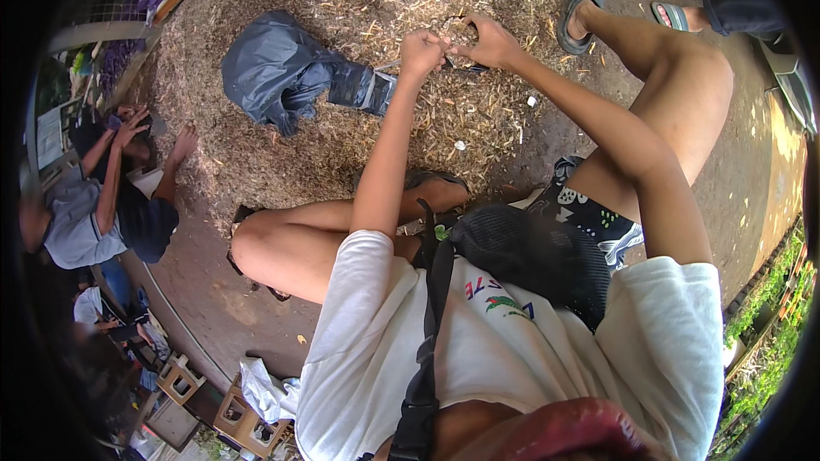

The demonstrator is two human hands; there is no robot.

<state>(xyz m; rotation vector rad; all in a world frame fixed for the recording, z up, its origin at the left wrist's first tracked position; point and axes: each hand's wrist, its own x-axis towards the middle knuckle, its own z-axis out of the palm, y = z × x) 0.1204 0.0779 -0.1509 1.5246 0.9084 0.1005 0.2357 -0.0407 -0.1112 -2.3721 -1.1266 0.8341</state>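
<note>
My left hand (422, 55) is closed in a pinch, its fingertips close against those of my right hand (493, 44). The right hand's thumb and curled fingers also come together there. A small dark piece shows between and below the fingertips, too small to name. Both hands are above a heap of dry wood shavings (444, 128). Left of my left hand lies a full black plastic bag (278, 68). Beside the bag, flat black plastic packets (357, 88) reach toward my left wrist.
I sit on the ground with my legs bent around the heap's near side. At left, another person (94, 213) sits by the shavings. A sandaled foot (675, 17) of someone else stands at far right. Wooden frames (248, 423) and a white plastic bag (265, 388) lie at lower left.
</note>
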